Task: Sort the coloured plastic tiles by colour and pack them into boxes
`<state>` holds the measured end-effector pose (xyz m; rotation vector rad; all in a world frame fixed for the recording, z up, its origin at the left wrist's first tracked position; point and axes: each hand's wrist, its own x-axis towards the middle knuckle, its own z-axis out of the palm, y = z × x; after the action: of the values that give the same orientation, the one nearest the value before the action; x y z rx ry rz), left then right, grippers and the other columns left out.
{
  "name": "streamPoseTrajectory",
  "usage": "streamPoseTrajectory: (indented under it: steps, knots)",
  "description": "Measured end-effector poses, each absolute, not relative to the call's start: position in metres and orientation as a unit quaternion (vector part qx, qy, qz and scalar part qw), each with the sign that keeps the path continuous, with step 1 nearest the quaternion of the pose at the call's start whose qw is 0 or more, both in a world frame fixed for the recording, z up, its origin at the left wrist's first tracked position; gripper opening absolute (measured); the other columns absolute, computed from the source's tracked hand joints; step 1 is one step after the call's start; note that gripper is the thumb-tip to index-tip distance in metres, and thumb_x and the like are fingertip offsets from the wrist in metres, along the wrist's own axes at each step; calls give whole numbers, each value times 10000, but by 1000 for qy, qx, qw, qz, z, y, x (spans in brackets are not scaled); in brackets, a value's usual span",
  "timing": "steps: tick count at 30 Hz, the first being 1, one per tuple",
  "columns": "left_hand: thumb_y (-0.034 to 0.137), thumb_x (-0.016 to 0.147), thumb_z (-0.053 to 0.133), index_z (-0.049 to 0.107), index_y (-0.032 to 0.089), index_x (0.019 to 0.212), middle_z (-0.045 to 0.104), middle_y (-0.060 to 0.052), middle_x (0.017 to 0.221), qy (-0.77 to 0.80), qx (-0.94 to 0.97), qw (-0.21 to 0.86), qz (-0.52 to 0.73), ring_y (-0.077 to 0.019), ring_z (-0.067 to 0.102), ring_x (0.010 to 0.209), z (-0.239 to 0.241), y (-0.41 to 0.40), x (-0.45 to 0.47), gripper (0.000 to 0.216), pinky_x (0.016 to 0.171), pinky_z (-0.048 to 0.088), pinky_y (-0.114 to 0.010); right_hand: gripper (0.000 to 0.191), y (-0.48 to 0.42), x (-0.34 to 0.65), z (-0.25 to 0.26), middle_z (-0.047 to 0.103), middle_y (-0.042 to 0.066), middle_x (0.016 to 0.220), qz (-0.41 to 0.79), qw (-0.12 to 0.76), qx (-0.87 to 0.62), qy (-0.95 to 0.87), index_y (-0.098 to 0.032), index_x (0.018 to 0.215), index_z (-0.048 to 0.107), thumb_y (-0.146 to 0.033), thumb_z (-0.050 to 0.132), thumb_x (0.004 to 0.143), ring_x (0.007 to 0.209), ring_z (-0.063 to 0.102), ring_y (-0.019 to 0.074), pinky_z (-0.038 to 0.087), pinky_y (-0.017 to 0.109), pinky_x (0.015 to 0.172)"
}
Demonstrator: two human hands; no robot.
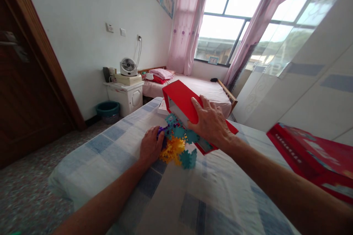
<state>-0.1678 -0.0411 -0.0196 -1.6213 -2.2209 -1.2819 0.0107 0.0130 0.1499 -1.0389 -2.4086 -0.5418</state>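
A red box (pixel 182 97) lies tilted on the bed, its open side facing left and down toward me. My right hand (pixel 211 121) grips its upper panel, fingers spread over the top and thumb at the edge of the opening. Toothed plastic gear pieces spill out at the opening: teal pieces (pixel 189 159), yellow pieces (pixel 173 148) and purple pieces (pixel 162 131). Against the left side of this heap rests my left hand (pixel 150 146), bent fingers and thumb slightly apart, touching the purple pieces. Part of the heap is hidden inside the box.
The pieces lie on a bed with a blue-and-white checked sheet (pixel 102 143). A red printed box or lid (pixel 311 158) stands at the right. Beyond are a second bed (pixel 193 82), a white cabinet (pixel 129 97) with a fan (pixel 128 67), and a green bin (pixel 108 109).
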Motion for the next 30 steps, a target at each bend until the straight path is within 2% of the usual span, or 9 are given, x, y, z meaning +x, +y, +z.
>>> streamPoseTrajectory:
  steps: [8, 15, 19, 25, 28, 30]
  knots:
    - [349, 902, 336, 529, 193, 1170, 553, -105, 1236, -708, -566, 100, -410, -232, 462, 1199, -32, -39, -174, 365, 1015, 377, -425, 687, 5, 11, 150, 299, 165, 1431, -232, 246, -341, -877, -162, 1377, 327, -406, 510, 761, 1140, 397, 351, 363, 505, 884]
    - [375, 914, 285, 526, 115, 1183, 542, -162, 1251, -734, -544, 72, -400, -246, 458, 1215, -24, -39, -170, 445, 1040, 352, -436, 688, -2, 18, 154, 285, 166, 1439, -229, 274, -336, -872, -152, 1373, 328, -370, 534, 755, 1139, 392, 348, 373, 510, 888]
    - [401, 916, 276, 517, 117, 1202, 540, -156, 1257, -743, -525, 54, -412, -229, 458, 1220, -21, -39, -169, 469, 1052, 344, -418, 686, 7, 27, 158, 296, 164, 1438, -217, 299, -341, -865, -155, 1366, 356, -380, 549, 747, 1163, 394, 352, 369, 525, 906]
    - [447, 910, 267, 516, 106, 1209, 545, -151, 1258, -738, -518, 38, -430, -220, 458, 1223, -22, -40, -170, 517, 1066, 327, -403, 713, 54, 76, 170, 426, 180, 1334, -116, 416, -455, -779, -105, 1346, 406, -417, 568, 726, 1194, 424, 309, 359, 460, 974]
    - [467, 906, 246, 512, 90, 1208, 538, -166, 1264, -736, -520, 33, -432, -229, 451, 1229, -22, -40, -170, 551, 1066, 324, -413, 698, 76, 117, 166, 518, 155, 1236, -37, 467, -520, -714, -135, 1294, 485, -472, 594, 692, 1137, 485, 307, 346, 466, 984]
    - [480, 902, 242, 511, 94, 1206, 541, -166, 1258, -735, -515, 31, -439, -234, 458, 1222, -22, -39, -171, 560, 1064, 327, -420, 652, 88, 147, 156, 596, 120, 1103, 49, 515, -547, -658, -165, 1218, 556, -497, 618, 660, 1067, 538, 300, 382, 465, 949]
